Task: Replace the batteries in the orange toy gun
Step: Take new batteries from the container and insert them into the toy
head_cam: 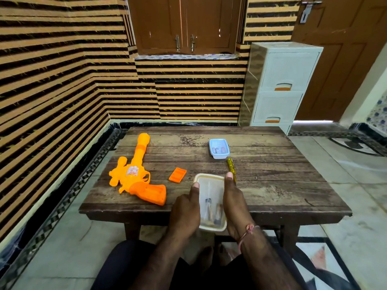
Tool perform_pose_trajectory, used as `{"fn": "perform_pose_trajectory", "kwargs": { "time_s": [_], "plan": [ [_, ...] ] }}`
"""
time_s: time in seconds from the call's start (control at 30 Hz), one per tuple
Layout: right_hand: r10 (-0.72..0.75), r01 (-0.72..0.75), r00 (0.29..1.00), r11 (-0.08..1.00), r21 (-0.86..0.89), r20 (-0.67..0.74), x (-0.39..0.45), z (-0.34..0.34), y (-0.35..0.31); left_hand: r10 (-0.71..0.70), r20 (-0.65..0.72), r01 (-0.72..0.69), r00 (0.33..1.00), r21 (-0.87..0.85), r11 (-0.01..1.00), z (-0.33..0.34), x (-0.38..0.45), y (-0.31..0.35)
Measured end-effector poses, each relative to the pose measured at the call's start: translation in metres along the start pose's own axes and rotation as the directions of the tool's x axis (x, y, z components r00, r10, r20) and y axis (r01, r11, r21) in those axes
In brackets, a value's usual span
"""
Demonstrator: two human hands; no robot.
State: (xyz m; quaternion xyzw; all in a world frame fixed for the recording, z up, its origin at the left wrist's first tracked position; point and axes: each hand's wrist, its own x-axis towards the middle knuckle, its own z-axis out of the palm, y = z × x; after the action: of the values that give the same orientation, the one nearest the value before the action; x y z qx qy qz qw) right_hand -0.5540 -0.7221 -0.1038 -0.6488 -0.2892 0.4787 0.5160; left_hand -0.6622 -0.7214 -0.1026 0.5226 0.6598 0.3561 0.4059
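The orange toy gun [136,174] lies on the left of the wooden table [272,185], its grip pointing toward me. Its orange battery cover [177,174] lies loose just right of the gun. I hold a clear cream-rimmed container [210,189] over the table's front edge, with batteries [212,210] in its near end. My left hand [185,210] grips its left side and my right hand [233,203] grips its right side, thumbs along the rim.
A small blue-rimmed box [219,148] with batteries inside sits toward the back of the table. A yellow-handled screwdriver [231,168] lies in front of it, beside my right thumb. A white drawer unit [280,84] stands behind the table's right corner.
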Motion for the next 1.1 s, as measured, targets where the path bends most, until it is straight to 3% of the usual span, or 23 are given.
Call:
{"fn": "perform_pose_trajectory", "kwargs": {
  "time_s": [0.17,0.37,0.5,0.63,0.77,0.9,1.1],
  "plan": [
    [-0.023,0.023,1.0,0.994,-0.105,-0.005,-0.01,0.01,-0.003,-0.029,-0.119,0.015,0.993,-0.115,0.993,-0.006,0.006,0.014],
    [-0.056,0.029,0.993,0.969,-0.243,-0.106,-0.005,0.01,0.0,-0.065,-0.042,0.055,0.997,-0.215,0.975,-0.005,0.012,0.006],
    [-0.053,0.036,0.995,0.98,-0.194,-0.087,-0.002,0.007,0.001,-0.106,-0.022,0.102,0.994,-0.148,0.984,-0.005,0.015,0.012],
    [-0.184,0.169,0.981,0.966,-0.193,-0.065,-0.005,0.006,-0.002,-0.134,-0.096,0.118,0.986,-0.159,0.98,-0.001,0.021,0.025],
    [-0.338,0.265,0.917,0.912,-0.313,-0.209,-0.006,-0.001,-0.017,-0.146,-0.057,0.134,0.988,-0.183,0.974,0.002,0.028,0.04],
    [-0.314,0.182,0.888,0.911,-0.369,-0.336,0.019,-0.033,-0.028,-0.071,0.079,0.092,0.994,-0.299,0.95,0.009,0.035,0.047],
    [-0.181,-0.006,0.847,0.936,-0.351,-0.5,0.1,-0.106,-0.052,-0.082,0.09,0.107,0.993,-0.334,0.937,0.003,0.056,0.041]
  ]
}}
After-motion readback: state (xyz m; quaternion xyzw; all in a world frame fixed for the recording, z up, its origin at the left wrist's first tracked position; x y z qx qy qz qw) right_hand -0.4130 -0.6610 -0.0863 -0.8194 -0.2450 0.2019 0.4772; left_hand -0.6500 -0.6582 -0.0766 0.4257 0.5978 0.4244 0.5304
